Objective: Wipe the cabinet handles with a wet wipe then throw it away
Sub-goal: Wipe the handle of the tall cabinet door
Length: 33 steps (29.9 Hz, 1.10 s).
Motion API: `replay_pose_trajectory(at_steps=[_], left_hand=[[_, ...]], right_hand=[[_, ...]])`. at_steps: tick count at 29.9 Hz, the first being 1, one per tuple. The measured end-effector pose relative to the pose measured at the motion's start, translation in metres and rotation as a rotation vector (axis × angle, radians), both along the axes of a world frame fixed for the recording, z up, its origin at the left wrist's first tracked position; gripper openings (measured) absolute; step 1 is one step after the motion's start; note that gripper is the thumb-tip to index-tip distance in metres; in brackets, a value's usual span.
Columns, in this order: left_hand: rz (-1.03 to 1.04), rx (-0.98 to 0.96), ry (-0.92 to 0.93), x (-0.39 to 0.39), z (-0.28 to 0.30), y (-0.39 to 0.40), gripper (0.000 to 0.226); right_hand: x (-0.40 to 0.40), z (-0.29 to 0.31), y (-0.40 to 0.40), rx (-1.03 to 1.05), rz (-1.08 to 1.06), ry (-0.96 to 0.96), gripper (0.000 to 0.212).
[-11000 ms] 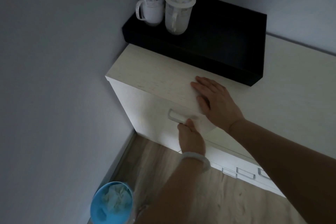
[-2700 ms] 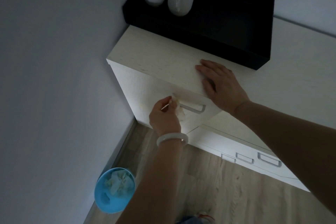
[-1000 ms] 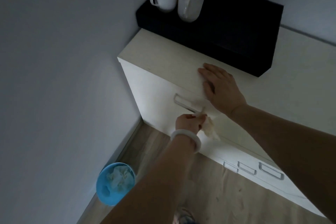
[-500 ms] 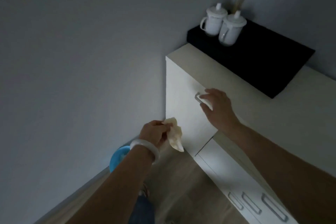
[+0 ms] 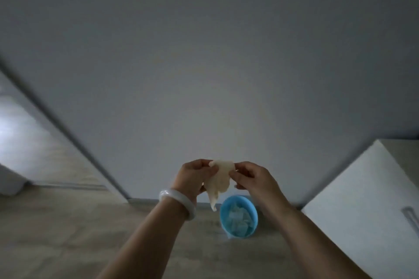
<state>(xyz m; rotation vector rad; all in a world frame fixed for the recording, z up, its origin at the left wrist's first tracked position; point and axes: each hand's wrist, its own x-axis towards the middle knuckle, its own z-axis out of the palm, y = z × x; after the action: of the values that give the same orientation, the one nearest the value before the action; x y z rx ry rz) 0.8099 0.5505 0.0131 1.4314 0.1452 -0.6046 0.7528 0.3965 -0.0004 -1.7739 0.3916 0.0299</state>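
Both hands hold up the wipe [image 5: 219,180] above the bin [image 5: 238,218], the landmark on the floor: left hand [image 5: 191,178] pinches its top left edge, right hand [image 5: 250,178] pinches the top right, and the crumpled sheet hangs limp between them, its tail just left of the bin rim. Thin, soft and damp, it looks weightless and likely to cling to fingers, so a corner pinch suits it. Blue round plastic bin holds pale scraps; right of it stands the smooth white cabinet [image 5: 367,199]
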Motion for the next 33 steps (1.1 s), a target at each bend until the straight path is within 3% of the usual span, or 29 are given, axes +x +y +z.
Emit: replay_pose_trajectory(at_steps=[7,12,16,25,33], left_hand=[[0.331,-0.065,-0.004,0.021,0.001,0.210,0.007],[0.592,-0.094,0.038,0.018,0.001,0.390,0.014],[0.747,-0.132,0.088,0.009,0.006,0.517,0.032],[1.060,0.008,0.029,0.004,-0.013,0.724,0.014],[1.335,0.187,0.019,0.071,-0.038,0.919,0.008]], right_hand=[[0.080,0.007,0.201,-0.050,0.301,-0.020,0.016],[0.116,0.004,0.382,0.136,0.430,0.030,0.016],[0.132,0.003,0.521,0.251,0.535,0.066,0.013],[0.171,-0.015,0.764,0.339,0.850,0.196,0.011],[0.264,-0.039,0.979,0.332,1.067,0.222,0.007]])
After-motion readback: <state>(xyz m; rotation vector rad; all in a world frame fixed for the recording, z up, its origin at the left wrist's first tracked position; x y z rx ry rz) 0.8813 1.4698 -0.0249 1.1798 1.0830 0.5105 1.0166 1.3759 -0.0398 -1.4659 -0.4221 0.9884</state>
